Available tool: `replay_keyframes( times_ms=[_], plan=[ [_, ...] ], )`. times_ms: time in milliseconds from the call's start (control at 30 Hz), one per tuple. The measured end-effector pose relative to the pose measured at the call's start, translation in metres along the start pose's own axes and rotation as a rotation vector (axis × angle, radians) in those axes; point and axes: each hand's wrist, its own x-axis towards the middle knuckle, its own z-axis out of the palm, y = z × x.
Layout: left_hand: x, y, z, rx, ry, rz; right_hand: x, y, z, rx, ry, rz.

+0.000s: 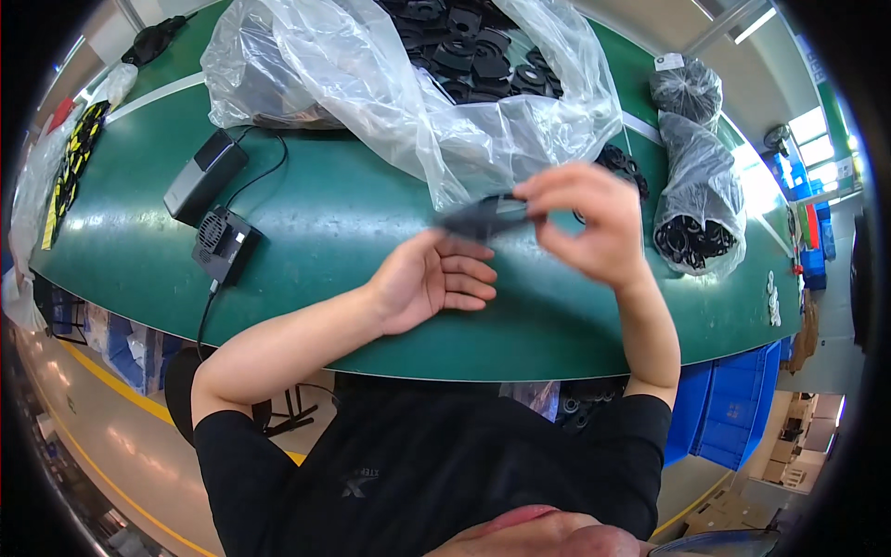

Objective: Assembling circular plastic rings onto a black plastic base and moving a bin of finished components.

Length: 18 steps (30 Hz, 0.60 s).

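Black and blurred, a part hung near the frame's centre, pinched by the right hand; the left hand curled loosely just below (its contact unclear), where steady support seemed the surest handling.

Over the green desk, the person's right hand pinches a motion-blurred black part, its left end at the loosely curled left hand, where contact is unclear. On the far side, a clear plastic bag holds black pieces; two corded boxes sit left, a bag of black loops right.
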Motion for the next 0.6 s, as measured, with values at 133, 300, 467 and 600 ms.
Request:
replay_keyframes(
  times_ms=[133, 300, 467, 600],
  plan=[
    [0.003, -0.004, 0.005, 0.213, 0.078, -0.052, -0.043, -0.016, 0.022, 0.075, 0.008, 0.018],
    [0.005, -0.013, 0.006, 0.358, 0.077, 0.086, -0.059, -0.01, 0.027, 0.067, 0.078, 0.274],
    [0.0, -0.014, 0.009, 0.402, 0.169, 0.277, -0.072, -0.005, 0.047, 0.703, 0.013, 0.742],
    [-0.001, -0.013, 0.006, 0.459, 0.27, 0.206, -0.07, 0.01, 0.039, 0.281, 0.079, 0.655]
  ],
)
